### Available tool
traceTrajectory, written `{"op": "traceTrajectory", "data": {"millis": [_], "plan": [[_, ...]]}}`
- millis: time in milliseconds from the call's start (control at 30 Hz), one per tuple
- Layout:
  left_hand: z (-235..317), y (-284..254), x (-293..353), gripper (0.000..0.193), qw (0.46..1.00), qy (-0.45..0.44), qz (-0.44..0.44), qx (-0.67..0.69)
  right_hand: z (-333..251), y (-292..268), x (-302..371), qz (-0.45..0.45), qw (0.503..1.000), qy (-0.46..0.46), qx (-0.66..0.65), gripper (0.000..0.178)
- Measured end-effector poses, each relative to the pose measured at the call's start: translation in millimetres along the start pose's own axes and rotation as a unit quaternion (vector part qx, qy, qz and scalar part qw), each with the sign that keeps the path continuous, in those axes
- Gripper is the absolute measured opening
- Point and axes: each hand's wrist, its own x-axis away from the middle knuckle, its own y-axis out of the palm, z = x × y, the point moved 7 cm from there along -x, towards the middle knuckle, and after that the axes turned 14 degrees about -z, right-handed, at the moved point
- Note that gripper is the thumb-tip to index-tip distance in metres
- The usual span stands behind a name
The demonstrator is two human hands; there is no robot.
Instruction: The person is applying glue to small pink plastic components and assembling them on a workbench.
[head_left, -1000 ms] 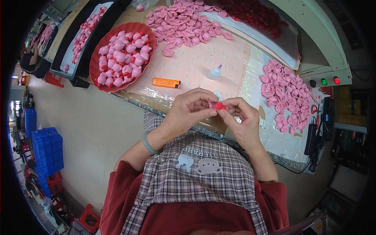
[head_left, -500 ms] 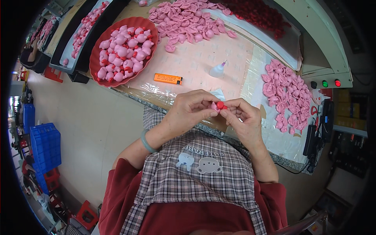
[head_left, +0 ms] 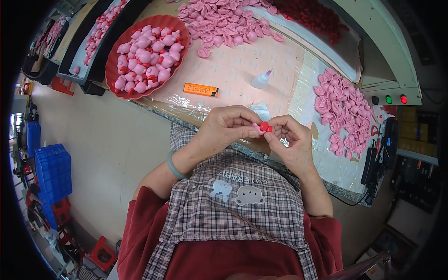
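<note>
My left hand (head_left: 227, 130) and my right hand (head_left: 290, 141) meet at the near edge of the table (head_left: 228, 74), over my checked apron. Between their fingertips sits a small pink toy piece with a red part (head_left: 264, 126) pressed against it. Both hands pinch it, the left from the left side and the right from the right. A green bangle (head_left: 173, 165) circles my left wrist.
A red bowl (head_left: 117, 56) full of pink toy figures stands at the left. Loose pink pieces lie in heaps at the back (head_left: 224, 23) and right (head_left: 340, 112). An orange lighter (head_left: 200, 89) and a small glue bottle (head_left: 261, 79) lie between. Blue crates (head_left: 51, 175) stand on the floor.
The hands stay together on the same small piece, with the fingers shifting slightly. The view has tilted a little, so the table appears lower in the picture.
</note>
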Motion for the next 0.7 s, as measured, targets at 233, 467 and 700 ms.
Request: {"op": "traceTrajectory", "data": {"millis": [233, 467, 700], "plan": [[-5.3, 0.8, 0.1, 0.016, 1.0, -0.001, -0.006, 0.023, 4.2, -3.1, -2.1, -0.005, 1.0, -0.02, 0.012, 0.018], [-9.3, 1.8, -0.5, 0.013, 0.998, -0.024, -0.014, 0.064, 10.7, -6.0, -7.3, -0.049, 0.998, -0.029, 0.021, 0.018], [-14.7, -6.3, -0.5, 0.013, 1.0, 0.009, 0.02, 0.01, -11.0, -6.9, -16.7, -0.086, 0.979, -0.002, 0.182, 0.011]]}}
